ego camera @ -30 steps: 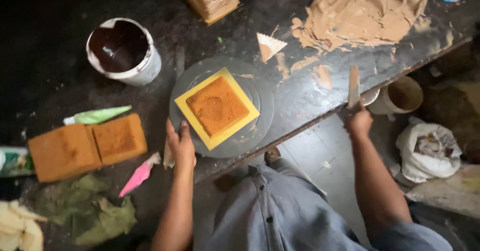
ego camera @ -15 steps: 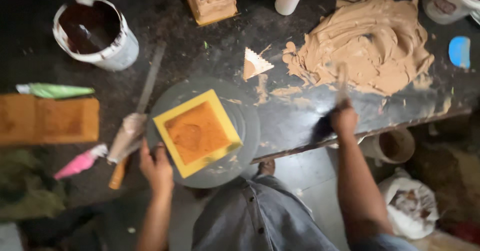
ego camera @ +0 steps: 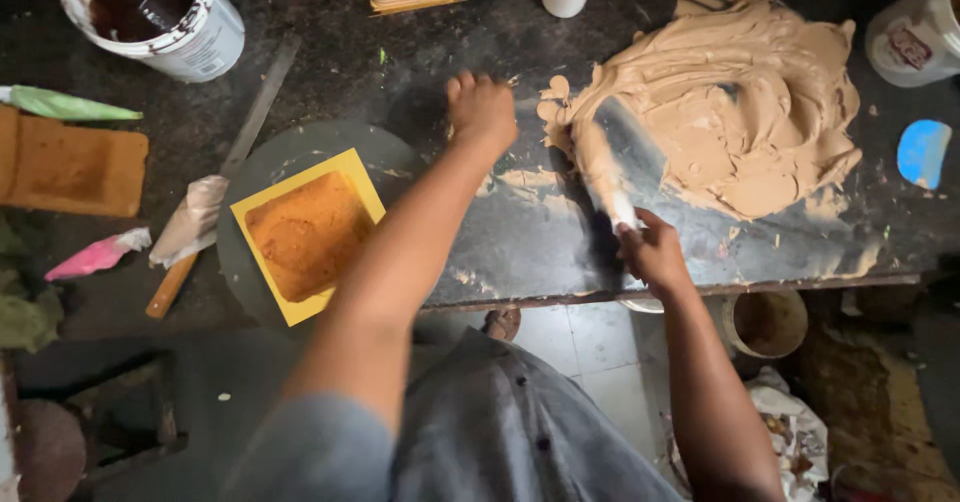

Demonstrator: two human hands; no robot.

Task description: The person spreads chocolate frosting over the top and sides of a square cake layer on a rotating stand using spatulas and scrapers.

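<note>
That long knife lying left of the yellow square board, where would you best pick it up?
Take the long knife by its wooden handle, coming from the near table edge at lower left. The handle end points toward the person and lies bare, while the middle is wrapped in a smeared bag and the blade runs away toward the white bucket.

A count of what I see on the bench [ego camera: 540, 252].

I count one mound of tan paste [ego camera: 740, 122], one yellow square tray [ego camera: 305, 237] on one round turntable [ego camera: 250, 262], two piping bags, green [ego camera: 60, 105] and pink [ego camera: 98, 256], one brown-stained bucket [ego camera: 170, 22], one blue scraper [ego camera: 922, 152], two spatulas [ego camera: 615, 167] [ego camera: 215, 197].
</note>
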